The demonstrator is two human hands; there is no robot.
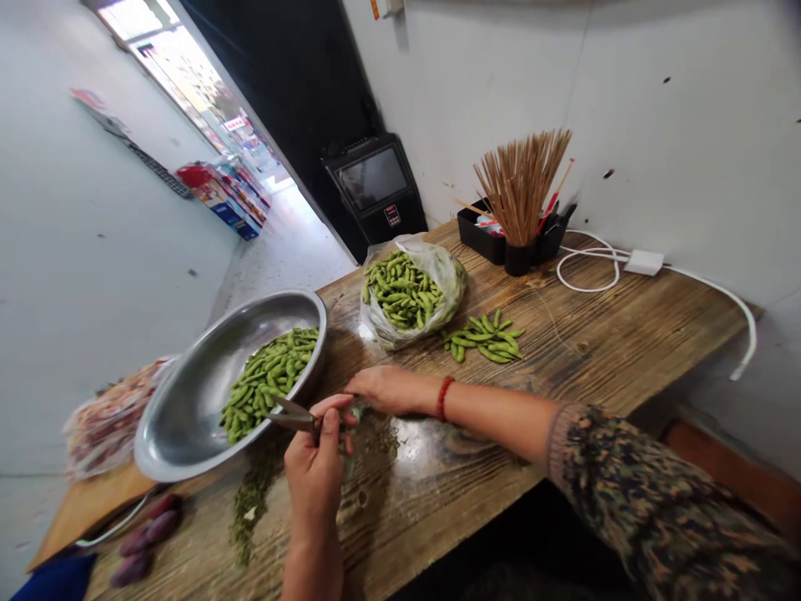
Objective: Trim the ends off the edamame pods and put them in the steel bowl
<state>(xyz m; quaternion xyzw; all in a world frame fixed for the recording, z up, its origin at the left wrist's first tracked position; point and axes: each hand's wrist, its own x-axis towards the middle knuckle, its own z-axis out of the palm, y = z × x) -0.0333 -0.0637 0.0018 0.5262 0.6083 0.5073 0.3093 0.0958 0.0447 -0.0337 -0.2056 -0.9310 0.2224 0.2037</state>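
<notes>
My left hand [319, 455] is closed around a pair of scissors [294, 416], whose blades point left toward the metal bowl's rim. Just beyond it, my right hand [391, 389] is low over the wooden table, palm down with its fingers drawn together. Its fingertips are partly hidden, so what they hold, if anything, does not show. Green soybean pods [272, 376] fill one side of the large metal bowl [188, 401] on the left. More pods fill an open clear plastic bag [447, 305], and a small loose pile of pods [485, 336] lies beside it.
Green trimmings [250, 505] are scattered on the wooden table [476, 492]. A bagged pinkish item [109, 417] and purple items [147, 534] sit at left. Skewers [522, 188] stand in a black holder [481, 234] by the wall, near a white cable [588, 288]. A black machine [375, 188] stands behind.
</notes>
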